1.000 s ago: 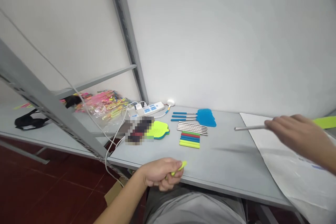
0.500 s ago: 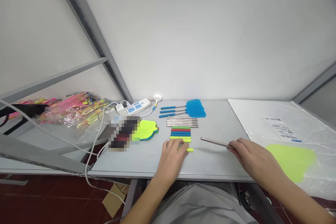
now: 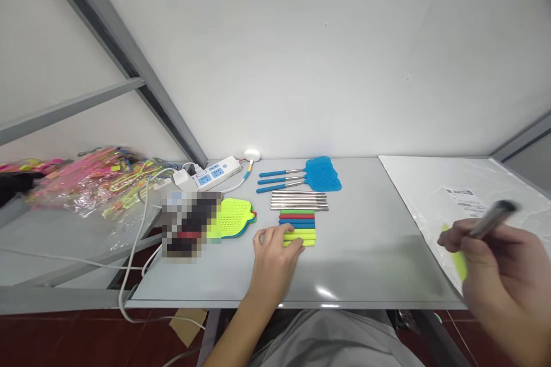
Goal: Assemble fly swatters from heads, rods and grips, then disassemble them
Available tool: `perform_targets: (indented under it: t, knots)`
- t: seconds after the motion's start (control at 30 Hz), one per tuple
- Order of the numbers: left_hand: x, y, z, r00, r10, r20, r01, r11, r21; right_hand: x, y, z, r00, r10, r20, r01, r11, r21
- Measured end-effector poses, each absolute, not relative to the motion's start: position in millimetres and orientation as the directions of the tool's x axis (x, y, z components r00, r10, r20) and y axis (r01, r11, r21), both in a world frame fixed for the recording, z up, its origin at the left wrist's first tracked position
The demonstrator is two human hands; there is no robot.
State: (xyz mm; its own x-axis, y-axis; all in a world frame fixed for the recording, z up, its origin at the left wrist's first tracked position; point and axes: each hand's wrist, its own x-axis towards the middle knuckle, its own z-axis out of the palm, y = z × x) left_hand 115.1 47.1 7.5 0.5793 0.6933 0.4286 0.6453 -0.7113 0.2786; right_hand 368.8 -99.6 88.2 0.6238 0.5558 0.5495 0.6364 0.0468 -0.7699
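Observation:
My left hand (image 3: 273,252) rests on the table, fingers closed about the left end of a yellow handle grip (image 3: 307,242) at the front of a row. Blue grips (image 3: 297,223), a red grip (image 3: 297,216) and a green grip (image 3: 297,211) lie behind it. Smeared by motion, my right hand (image 3: 501,275) is closed round the metal rod (image 3: 491,219) of a fly swatter, rod end up. Its yellow-green head (image 3: 460,264) shows partly behind the fingers. Silver rods (image 3: 299,200) and blue fly swatters (image 3: 322,175) lie beyond the grips.
Yellow-green swatter heads (image 3: 236,217) are stacked at left, beside a blurred-out patch (image 3: 191,226). Behind stands a power strip (image 3: 218,173) with white cables. A white plastic bag (image 3: 424,200) covers the table's right side. Bagged colourful items (image 3: 99,178) lie past the metal frame (image 3: 146,86).
My left hand has brought the yellow grip from near my lap to the row's front edge. My right hand moved left with the swatter, then back right, tipping the rod upward.

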Motion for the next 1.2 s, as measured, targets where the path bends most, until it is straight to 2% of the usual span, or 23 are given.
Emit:
perform_targets:
  t: [0.07,0.13,0.2,0.37,0.47,0.63,0.97,1.2]
  knots:
    - [115.6,48.1,6.6,0.576,0.695,0.430,0.644,-0.710,0.285,361.7,-85.0,95.9,0.710,0.504,0.493,0.449,0.215,-0.867]
    - [115.9,49.2,4.6,0.573,0.696,0.434,0.644,-0.709,0.287,355.8,-65.6,98.5,0.723,0.502,0.474,0.320,0.364,-0.875]
    - [116.2,50.2,1.9,0.568,0.697,0.438,0.643,-0.708,0.293,351.6,-44.8,95.0,0.704,0.524,0.479,0.258,0.439,-0.861]
    - [116.4,51.2,-4.2,0.545,0.680,0.490,0.642,-0.715,0.278,343.0,-1.2,72.6,0.684,0.605,0.408,0.237,0.345,-0.908]
    - [115.1,51.9,-5.6,0.537,0.702,0.468,0.661,-0.695,0.283,338.6,19.5,64.9,0.671,0.627,0.395,0.254,0.306,-0.918]
    - [111.4,56.1,-6.8,0.542,0.732,0.413,0.664,-0.675,0.323,331.7,47.6,64.0,0.659,0.630,0.411,0.263,0.319,-0.910]
    - [111.0,57.3,-12.5,0.506,0.752,0.423,0.650,-0.655,0.386,314.1,68.7,63.9,0.651,0.635,0.416,0.263,0.325,-0.908]
    - [109.2,58.9,-13.7,0.522,0.751,0.403,0.657,-0.656,0.372,308.4,72.6,64.7,0.653,0.632,0.416,0.270,0.319,-0.908]
